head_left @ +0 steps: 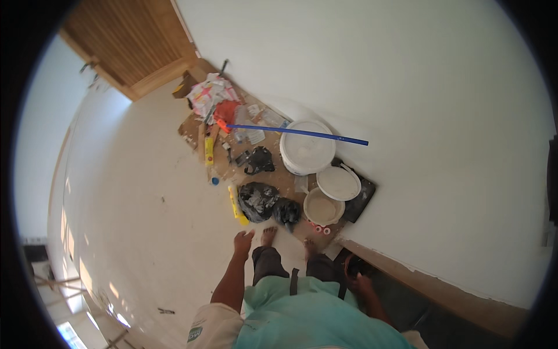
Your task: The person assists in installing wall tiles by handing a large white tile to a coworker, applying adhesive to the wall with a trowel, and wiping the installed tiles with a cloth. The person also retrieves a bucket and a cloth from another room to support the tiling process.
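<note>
My left hand (243,241) hangs low beside my left leg, fingers loosely apart and nothing in it. It is nearest to a yellow tube (238,205) lying beside a black plastic bag (258,202) with grey debris on it. At my right hip, my right hand (361,284) looks curled at the edge of a dark thing with a reddish rim (349,265); what it holds is too dark to make out. A smaller black bag (286,213) lies in front of my feet, next to an open white bucket (324,208) with a pale mix inside.
A large lidded white bucket (303,152) stands by the wall, a loose white lid (338,183) near it. A blue pole (290,132) with an orange end crosses above. Cardboard (189,131), plastic bags (212,96) and small tools clutter the floor toward the wooden door (131,43).
</note>
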Action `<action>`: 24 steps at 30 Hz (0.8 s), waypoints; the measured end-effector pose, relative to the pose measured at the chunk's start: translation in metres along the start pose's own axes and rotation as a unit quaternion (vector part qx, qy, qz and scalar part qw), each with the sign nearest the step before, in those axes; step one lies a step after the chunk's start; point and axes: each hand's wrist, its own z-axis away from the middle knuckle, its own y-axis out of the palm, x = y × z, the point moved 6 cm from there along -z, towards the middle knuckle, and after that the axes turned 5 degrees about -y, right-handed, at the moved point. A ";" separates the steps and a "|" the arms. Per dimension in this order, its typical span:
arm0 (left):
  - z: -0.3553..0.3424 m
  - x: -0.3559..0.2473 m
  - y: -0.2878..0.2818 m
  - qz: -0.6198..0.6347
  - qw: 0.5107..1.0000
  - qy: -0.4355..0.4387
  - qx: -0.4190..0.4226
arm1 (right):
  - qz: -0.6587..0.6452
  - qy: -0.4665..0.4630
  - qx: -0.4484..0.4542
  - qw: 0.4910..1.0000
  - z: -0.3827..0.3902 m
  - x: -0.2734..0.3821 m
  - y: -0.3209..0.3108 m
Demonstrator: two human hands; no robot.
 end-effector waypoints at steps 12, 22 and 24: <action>-0.200 -0.156 0.224 0.027 0.987 0.033 0.157 | 0.052 0.193 -0.060 0.978 0.143 -0.186 0.084; -0.284 -0.142 0.337 0.207 0.942 -0.115 0.240 | 0.037 0.334 -0.086 0.938 0.197 -0.307 0.152; -0.290 -0.139 0.346 0.242 0.935 -0.121 0.230 | 0.011 0.345 -0.091 0.934 0.200 -0.288 0.161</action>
